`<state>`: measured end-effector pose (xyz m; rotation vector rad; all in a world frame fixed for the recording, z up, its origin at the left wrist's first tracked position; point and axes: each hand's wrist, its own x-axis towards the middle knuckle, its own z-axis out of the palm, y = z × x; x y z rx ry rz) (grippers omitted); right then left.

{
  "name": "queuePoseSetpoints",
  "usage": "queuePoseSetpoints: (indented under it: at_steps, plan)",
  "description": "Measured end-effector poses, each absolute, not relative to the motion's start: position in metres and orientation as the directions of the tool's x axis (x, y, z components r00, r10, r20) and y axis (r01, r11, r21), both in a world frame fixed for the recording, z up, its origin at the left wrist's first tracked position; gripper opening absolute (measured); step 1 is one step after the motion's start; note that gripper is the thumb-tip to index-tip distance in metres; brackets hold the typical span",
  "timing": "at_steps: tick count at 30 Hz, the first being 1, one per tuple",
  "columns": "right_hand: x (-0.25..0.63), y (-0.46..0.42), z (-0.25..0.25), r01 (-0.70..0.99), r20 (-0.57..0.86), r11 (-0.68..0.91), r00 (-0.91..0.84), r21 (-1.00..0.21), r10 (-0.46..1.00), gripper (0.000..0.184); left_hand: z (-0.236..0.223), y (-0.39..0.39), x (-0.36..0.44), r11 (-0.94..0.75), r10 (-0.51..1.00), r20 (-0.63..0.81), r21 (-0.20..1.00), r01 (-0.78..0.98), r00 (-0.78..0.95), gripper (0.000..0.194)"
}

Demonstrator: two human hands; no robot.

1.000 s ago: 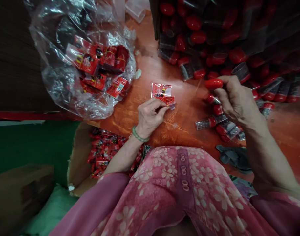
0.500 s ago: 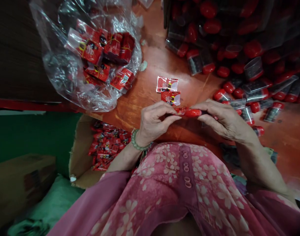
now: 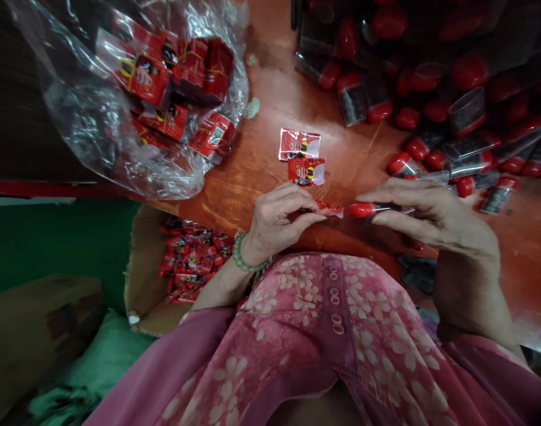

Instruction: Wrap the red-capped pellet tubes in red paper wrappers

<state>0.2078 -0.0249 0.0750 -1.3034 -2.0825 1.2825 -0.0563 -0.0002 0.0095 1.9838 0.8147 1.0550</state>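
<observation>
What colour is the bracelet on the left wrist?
The bracelet is pale green, clearest in the head view.

This place is taken to be a small packing workshop. Heaps of plastic tubes with red caps [image 3: 353,100] are piled on the red surface [image 3: 261,195] beyond the right hand [image 3: 439,219]. A clear plastic bag [image 3: 75,106] of red packets [image 3: 141,74] is lying beyond the left hand [image 3: 279,219], and a cardboard box [image 3: 135,278] of loose packets [image 3: 190,263] is placed below that hand.

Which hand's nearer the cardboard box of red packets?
Left. The left hand, pinching a red packet, sits just right of the cardboard box. The right hand, holding a red-capped clear tube, is far off to the box's right.
</observation>
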Motion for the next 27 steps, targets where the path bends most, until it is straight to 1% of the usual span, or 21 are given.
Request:
queuePoseSetpoints:
  at_steps: [3, 9, 16, 19, 22, 27]
  plan:
    - [0.208, -0.026, 0.078, 0.477, -0.111, 0.151, -0.478, -0.866, 0.871, 0.030, 0.007, 0.001, -0.055, -0.517, 0.794, 0.398, 0.839, 0.168, 0.459, 0.016]
    - [0.201, -0.028, 0.072, 0.466, -0.125, 0.152, -0.512, -0.872, 0.850, 0.031, 0.009, 0.000, -0.054, -0.501, 0.799, 0.383, 0.850, 0.161, 0.464, 0.018]
    - [0.197, -0.027, 0.072, 0.611, -0.252, 0.167, -0.539, -0.774, 0.804, 0.042, 0.006, -0.004, -0.055, -0.439, 0.796, 0.294, 0.882, 0.170, 0.529, 0.020]
    - [0.194, -0.027, 0.070, 0.655, -0.297, 0.189, -0.557, -0.732, 0.776, 0.046, 0.003, -0.007, -0.054, -0.447, 0.782, 0.297, 0.880, 0.161, 0.548, 0.019]
    - [0.191, -0.026, 0.067, 0.664, -0.305, 0.217, -0.577, -0.715, 0.758, 0.046, 0.001, -0.008, -0.053, -0.471, 0.766, 0.309, 0.867, 0.166, 0.563, 0.018]
    - [0.188, -0.021, 0.061, 0.639, -0.296, 0.255, -0.624, -0.726, 0.723, 0.042, 0.001, -0.008, -0.054, -0.451, 0.765, 0.270, 0.873, 0.187, 0.585, 0.018]
